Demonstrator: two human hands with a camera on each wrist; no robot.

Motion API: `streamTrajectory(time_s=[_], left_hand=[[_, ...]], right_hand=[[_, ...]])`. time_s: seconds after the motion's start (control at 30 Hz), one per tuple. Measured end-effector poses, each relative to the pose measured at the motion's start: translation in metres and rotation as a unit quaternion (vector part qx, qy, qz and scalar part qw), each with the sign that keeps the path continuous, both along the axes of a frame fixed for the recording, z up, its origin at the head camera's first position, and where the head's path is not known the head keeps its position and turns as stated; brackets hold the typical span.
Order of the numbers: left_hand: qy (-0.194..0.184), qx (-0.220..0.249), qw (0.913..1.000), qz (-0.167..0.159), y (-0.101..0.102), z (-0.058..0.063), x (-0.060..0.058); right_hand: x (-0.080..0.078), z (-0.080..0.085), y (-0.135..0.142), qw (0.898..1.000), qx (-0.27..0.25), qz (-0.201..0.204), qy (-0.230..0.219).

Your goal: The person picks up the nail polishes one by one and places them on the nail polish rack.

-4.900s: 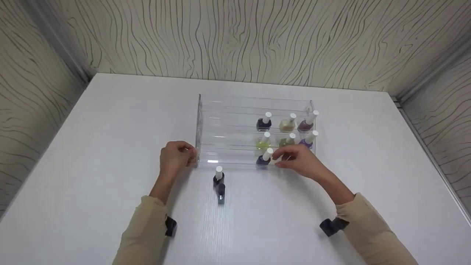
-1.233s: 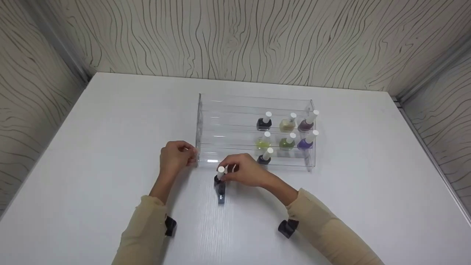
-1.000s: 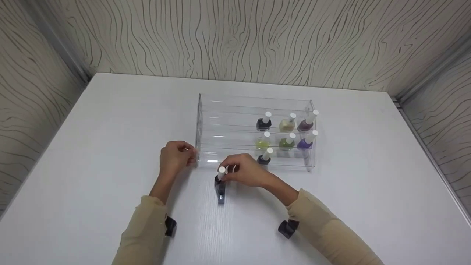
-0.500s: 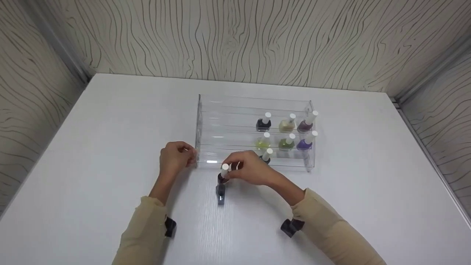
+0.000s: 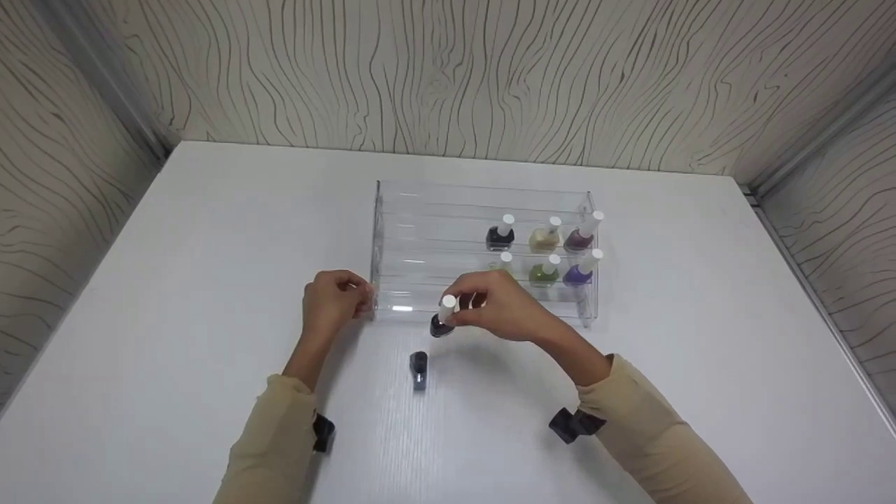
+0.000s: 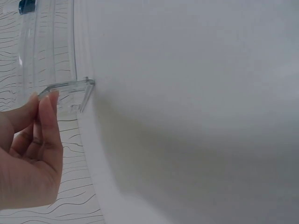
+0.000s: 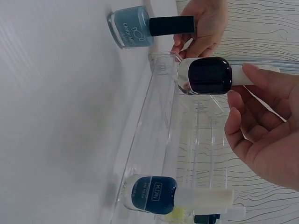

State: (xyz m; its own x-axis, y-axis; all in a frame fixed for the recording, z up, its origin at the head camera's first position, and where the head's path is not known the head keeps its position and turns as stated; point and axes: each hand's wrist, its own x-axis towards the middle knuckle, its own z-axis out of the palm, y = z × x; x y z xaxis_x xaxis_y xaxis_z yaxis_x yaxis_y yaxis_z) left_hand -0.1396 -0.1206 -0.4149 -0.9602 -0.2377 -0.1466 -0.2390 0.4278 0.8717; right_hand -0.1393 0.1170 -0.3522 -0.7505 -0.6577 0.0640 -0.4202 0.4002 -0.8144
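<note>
A clear stepped display rack (image 5: 434, 225) stands on the white table. My left hand (image 5: 334, 297) pinches its left side panel between thumb and fingers, as the left wrist view (image 6: 32, 144) confirms. By its white cap, my right hand (image 5: 507, 306) holds a very dark nail polish bottle (image 7: 209, 75) in front of the rack's lowest step, off the table. A light-blue nail polish bottle (image 7: 133, 29) with a black cap stands on the table nearer the person. On the lowest step sits a dark-blue nail polish bottle (image 7: 154, 193), which the right hand hides in the head view.
On the rack's right half, a black bottle (image 5: 500, 239), a cream bottle (image 5: 544, 241) and a plum bottle (image 5: 579, 240) share a higher step. Below them are a green bottle (image 5: 543, 275), a purple bottle (image 5: 578, 275) and a mostly hidden yellow one. A patterned wall (image 5: 448, 77) rises behind.
My right hand has gone from the dark-blue bottle on the rack to the very dark one on the table, then lifted it up and right toward the rack. The left hand stays put.
</note>
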Motion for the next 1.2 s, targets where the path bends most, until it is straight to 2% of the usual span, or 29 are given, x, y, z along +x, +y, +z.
streamTrajectory(time_s=[0.2, 0.47, 0.77, 1.0, 1.2], left_hand=[[-0.002, 0.006, 1.0, 0.002, 0.0, 0.0, 0.0], [-0.002, -0.001, 1.0, 0.001, 0.0, -0.001, -0.001], [0.002, 0.019, 0.9998, -0.005, -0.001, -0.001, 0.0], [0.006, 0.016, 0.9998, -0.008, -0.002, -0.001, 0.0], [0.002, 0.013, 0.9999, -0.006, -0.001, -0.001, 0.0]], right_hand=[[-0.002, 0.014, 0.014, 1.0, 0.001, -0.021, 0.009], [-0.007, 0.023, 0.035, 0.999, 0.005, -0.045, 0.028], [-0.008, 0.038, 0.056, 0.997, 0.007, -0.079, 0.014], [-0.009, 0.048, 0.074, 0.993, 0.033, -0.107, 0.025], [-0.011, 0.051, 0.087, 0.99, 0.051, -0.125, 0.031]])
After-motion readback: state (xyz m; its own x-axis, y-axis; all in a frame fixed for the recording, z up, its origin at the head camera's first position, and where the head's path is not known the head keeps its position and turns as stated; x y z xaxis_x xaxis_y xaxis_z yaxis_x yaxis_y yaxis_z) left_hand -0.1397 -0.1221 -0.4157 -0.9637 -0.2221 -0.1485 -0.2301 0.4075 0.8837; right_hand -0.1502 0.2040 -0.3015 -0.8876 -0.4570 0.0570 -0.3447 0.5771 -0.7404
